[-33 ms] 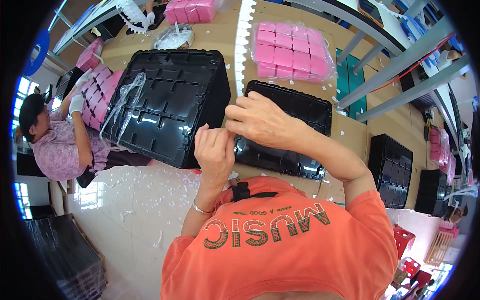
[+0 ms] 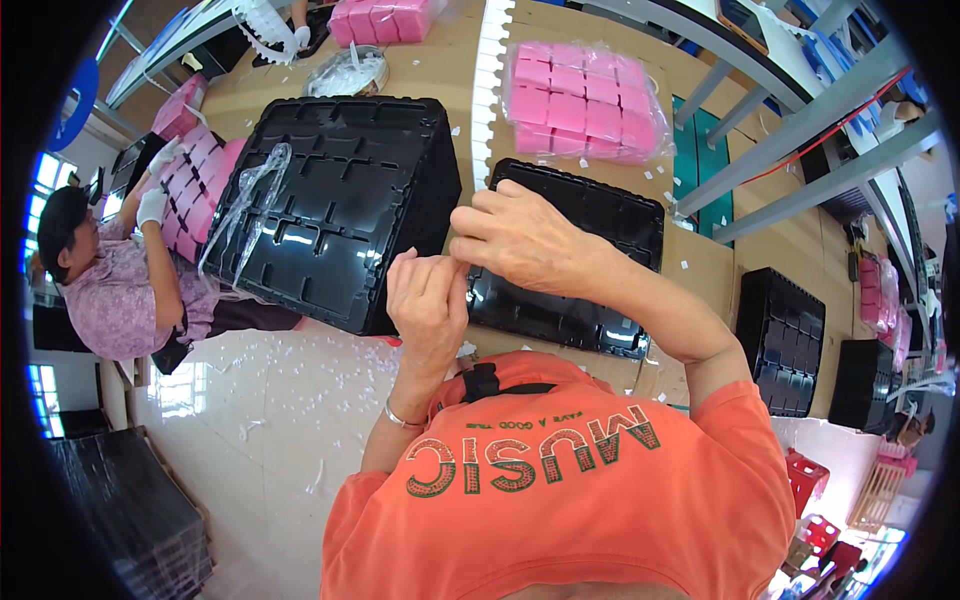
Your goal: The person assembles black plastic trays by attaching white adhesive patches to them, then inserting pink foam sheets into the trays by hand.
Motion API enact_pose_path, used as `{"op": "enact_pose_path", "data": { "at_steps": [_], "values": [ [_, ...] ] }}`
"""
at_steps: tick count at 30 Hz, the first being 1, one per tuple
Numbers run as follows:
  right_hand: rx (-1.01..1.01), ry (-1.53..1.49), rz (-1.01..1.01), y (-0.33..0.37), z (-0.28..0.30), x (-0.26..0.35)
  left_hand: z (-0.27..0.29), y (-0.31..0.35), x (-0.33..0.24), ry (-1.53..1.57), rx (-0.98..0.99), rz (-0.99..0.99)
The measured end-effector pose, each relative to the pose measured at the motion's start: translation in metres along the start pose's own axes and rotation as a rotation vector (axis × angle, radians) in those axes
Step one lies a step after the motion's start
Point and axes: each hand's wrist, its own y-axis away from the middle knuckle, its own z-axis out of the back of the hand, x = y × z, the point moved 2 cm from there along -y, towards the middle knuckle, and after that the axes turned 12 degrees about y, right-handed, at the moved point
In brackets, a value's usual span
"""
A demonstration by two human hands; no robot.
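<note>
Fingers (image 2: 474, 226) of the right hand (image 2: 530, 240) and left hand (image 2: 428, 298) are curled, meeting knuckle to knuckle; whether they pinch anything cannot be told, their tips being hidden. A black moulded plastic box (image 2: 335, 190) stands at ten o'clock from them, a black moulded tray (image 2: 605, 208) at three, partly covered by the right forearm. Printed lettering runs upside down across the orange T-shirt (image 2: 560, 540).

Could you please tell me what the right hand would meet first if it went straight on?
Probably the side of the tall black plastic container, just beyond the right hand, though depth is unclear.
</note>
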Motion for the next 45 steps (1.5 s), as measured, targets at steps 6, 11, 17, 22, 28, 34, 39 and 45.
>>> {"op": "enact_pose_path", "data": {
  "at_steps": [6,11,17,22,28,34,39,45],
  "values": [
    [0.091,-0.035,-0.055,0.003,0.009,0.001,0.002,-0.003,-0.007,0.004,0.038,-0.028],
    [0.059,0.042,0.095,-0.003,0.017,0.001,0.002,-0.005,-0.010,-0.133,0.033,-0.138],
    [0.010,0.142,0.161,-0.019,0.029,-0.005,0.013,-0.022,-0.008,-0.075,0.012,-0.177],
    [0.117,0.033,0.059,-0.036,0.058,-0.010,0.027,-0.030,-0.012,0.079,-0.107,-0.234],
    [-0.196,-0.184,-0.514,0.038,0.039,-0.058,0.060,0.050,-0.019,0.432,0.057,0.382],
    [-0.043,-0.318,-0.710,0.066,0.029,-0.047,0.017,0.180,0.060,0.045,0.306,0.533],
    [0.021,-0.118,-0.583,0.078,0.032,-0.035,-0.032,0.176,0.067,-0.179,0.499,0.658],
    [0.043,-0.021,-0.687,0.132,0.032,-0.035,0.015,0.303,0.106,-0.310,0.520,0.542]
  ]
}}
